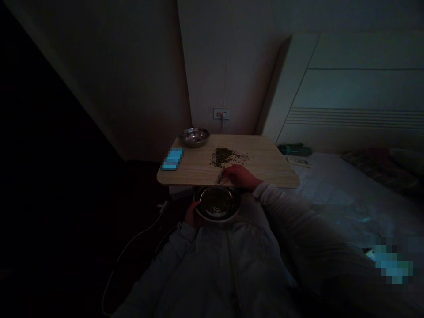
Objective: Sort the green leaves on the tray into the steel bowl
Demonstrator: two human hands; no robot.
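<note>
My left hand (193,215) grips the left rim of a round metal bowl (217,217), held just below the front edge of the small wooden table (195,174). Small dark grains or beans lie inside the bowl. On the tabletop my right hand (239,176) rests near the front edge, fingers bent down at a few grains (220,178); whether any are pinched is too dark to see. Beyond it a loose heap of greenish grains (223,156) spreads out, with stray ones to its right.
A second metal bowl (194,138) stands at the table's back left corner. A lit phone (172,159) lies at the left edge. To the right is a bed (326,194) with a dark green item (296,149) and a pale remote-like object (298,162). A white cable (127,242) hangs at left.
</note>
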